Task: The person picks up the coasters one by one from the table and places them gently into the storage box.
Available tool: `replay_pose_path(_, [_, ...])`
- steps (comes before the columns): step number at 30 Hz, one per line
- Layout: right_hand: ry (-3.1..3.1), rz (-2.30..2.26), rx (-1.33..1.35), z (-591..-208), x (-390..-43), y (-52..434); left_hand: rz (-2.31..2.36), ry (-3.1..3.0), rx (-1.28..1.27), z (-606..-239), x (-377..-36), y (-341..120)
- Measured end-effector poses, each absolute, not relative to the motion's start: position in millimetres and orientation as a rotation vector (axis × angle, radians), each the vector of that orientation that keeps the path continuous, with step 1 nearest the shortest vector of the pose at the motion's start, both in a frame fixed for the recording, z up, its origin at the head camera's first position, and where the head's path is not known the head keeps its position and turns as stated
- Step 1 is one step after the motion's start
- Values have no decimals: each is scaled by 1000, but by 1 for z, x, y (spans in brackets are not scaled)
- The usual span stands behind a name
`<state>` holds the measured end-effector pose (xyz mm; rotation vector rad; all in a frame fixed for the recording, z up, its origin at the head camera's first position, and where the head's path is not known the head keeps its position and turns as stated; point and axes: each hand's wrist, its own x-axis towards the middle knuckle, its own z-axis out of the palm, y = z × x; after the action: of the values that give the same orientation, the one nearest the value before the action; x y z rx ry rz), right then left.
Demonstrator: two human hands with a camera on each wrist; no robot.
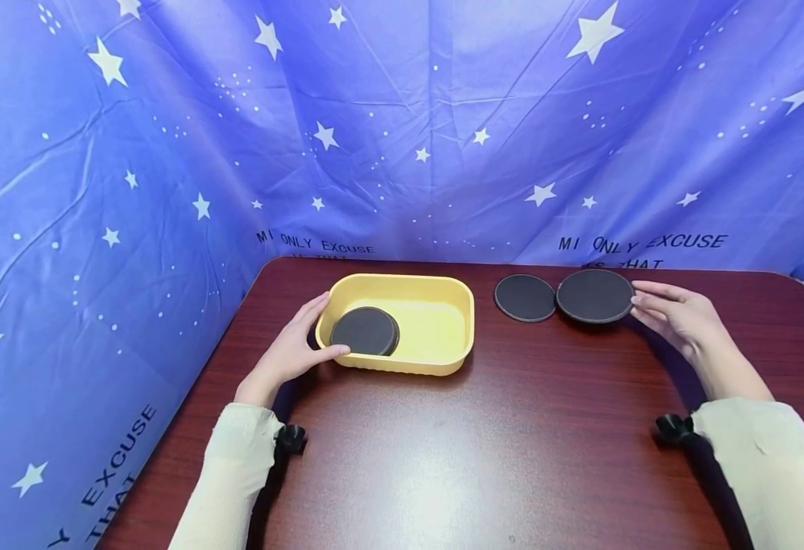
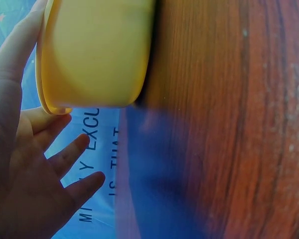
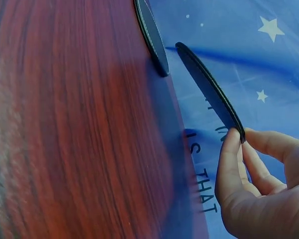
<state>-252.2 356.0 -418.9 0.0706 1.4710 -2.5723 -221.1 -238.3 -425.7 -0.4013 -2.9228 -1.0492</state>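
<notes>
At the left end of a yellow rectangular tub (image 1: 436, 365), my left hand (image 1: 290, 347) holds it between thumb and forefinger; the thumb lies over the front rim. The left wrist view shows the other fingers spread beside the tub's wall (image 2: 99, 55). Inside the tub, on its left side, lies a black round coaster (image 1: 364, 331), perhaps with another under it. My right hand (image 1: 677, 317) pinches the right edge of another black round coaster (image 1: 594, 296). In the right wrist view this coaster (image 3: 212, 89) is tilted and raised off the table.
Left of the held coaster, a further black coaster (image 1: 524, 298) lies flat near the back edge of the dark red wooden table (image 1: 512, 443). A blue curtain with white stars (image 1: 402, 137) hangs behind the table and along its left side.
</notes>
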Motion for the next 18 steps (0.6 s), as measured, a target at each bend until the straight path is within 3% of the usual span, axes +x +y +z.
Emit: replay_pose_path(18, [1447, -2530, -105, -414, -242, 334, -1049, -2918, -417, -425, -222, -238])
